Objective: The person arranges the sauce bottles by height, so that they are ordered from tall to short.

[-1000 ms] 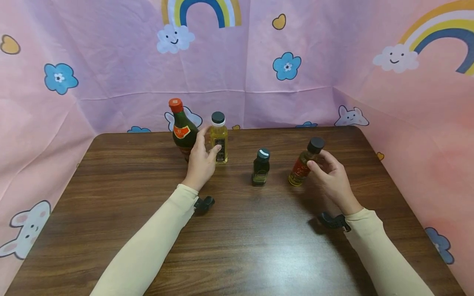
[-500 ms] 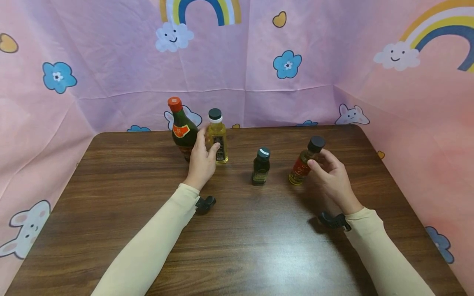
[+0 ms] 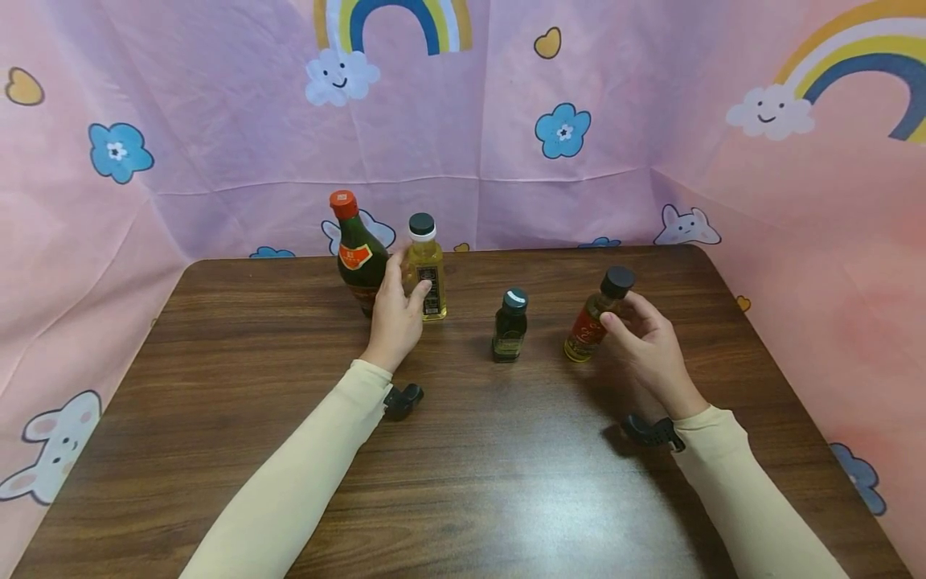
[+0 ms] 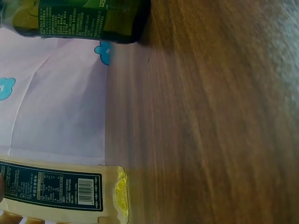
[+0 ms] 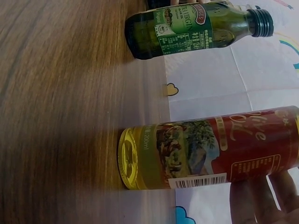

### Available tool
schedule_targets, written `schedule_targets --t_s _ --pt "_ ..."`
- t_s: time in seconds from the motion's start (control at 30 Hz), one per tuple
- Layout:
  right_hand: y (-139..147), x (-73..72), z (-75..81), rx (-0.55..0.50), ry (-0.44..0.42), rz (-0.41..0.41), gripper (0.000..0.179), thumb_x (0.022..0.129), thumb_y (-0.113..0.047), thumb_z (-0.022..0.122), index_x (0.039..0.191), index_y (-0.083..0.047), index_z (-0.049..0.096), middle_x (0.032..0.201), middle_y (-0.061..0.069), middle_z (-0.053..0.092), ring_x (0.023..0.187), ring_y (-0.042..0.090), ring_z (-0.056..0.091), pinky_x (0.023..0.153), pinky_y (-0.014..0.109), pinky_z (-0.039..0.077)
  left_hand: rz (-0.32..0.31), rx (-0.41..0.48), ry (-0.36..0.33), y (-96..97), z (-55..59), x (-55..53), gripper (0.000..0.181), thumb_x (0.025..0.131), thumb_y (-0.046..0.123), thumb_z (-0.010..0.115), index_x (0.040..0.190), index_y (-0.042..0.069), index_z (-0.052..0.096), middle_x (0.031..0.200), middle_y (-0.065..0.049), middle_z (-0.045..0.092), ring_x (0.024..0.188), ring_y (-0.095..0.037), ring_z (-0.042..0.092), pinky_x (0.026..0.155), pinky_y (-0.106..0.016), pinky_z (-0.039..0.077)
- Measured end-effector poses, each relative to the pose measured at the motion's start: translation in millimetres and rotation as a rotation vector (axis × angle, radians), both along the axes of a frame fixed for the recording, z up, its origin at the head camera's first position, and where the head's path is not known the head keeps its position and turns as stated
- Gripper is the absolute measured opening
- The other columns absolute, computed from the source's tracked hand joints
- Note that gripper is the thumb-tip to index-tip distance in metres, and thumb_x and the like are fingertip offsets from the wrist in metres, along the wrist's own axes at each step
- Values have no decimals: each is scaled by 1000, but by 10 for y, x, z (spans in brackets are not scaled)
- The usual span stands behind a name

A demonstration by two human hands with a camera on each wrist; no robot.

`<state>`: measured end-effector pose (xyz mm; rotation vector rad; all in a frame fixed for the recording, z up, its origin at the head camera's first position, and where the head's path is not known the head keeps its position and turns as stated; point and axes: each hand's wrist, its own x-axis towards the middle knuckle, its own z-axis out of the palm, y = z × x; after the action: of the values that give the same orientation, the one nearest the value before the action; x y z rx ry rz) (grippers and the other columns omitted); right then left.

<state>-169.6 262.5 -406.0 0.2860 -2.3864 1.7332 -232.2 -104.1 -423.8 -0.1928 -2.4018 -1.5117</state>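
Note:
My left hand (image 3: 396,322) grips a clear square bottle of yellow oil (image 3: 436,257), thumb on its front and fingers behind. The bottle's dark label (image 4: 51,186) with a barcode shows in the left wrist view. My right hand (image 3: 654,350) holds a red-labelled olive oil bottle (image 3: 584,331) with a black cap. It leans a little toward that hand; the right wrist view shows its yellow base (image 5: 128,158), and I cannot tell whether it touches the table. Between the hands stands a small dark green olive oil bottle (image 3: 510,326), upright and untouched.
A taller dark green bottle (image 3: 356,256) with a red cap stands just left of the left hand, partly hidden by it. All stand on a brown wooden table (image 3: 463,482). Behind and at the sides hangs a pink patterned cloth (image 3: 434,145).
The yellow oil bottle's top has shifted slightly left in the left hand's grip since a second ago. The right hand and its bottle look the same.

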Motion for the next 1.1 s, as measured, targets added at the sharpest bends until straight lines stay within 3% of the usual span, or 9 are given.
schedule_targets --t_s 0.37,0.73,1.1 --pt "-6 9 -1 15 0 -5 40 106 -21 62 143 -7 57 128 -1 63 118 7 61 97 15 48 1 2 1 2 -9 4 63 107 18 58 161 18 26 157 -11 43 147 -24 39 123 -48 30" --pt "-2 9 20 2 -9 -19 41 105 -23 64 143 -9 59 127 -2 64 117 8 62 97 17 48 4 -2 13 8 -19 -18 63 107 18 59 161 19 27 155 -11 44 146 -25 41 122 -48 32" --pt "31 2 61 -19 49 -70 32 100 -14 71 129 -3 66 115 -7 67 109 6 66 91 17 52 14 -18 5 1 -30 -17 63 107 19 59 161 16 27 155 -13 44 147 -26 40 122 -48 31"
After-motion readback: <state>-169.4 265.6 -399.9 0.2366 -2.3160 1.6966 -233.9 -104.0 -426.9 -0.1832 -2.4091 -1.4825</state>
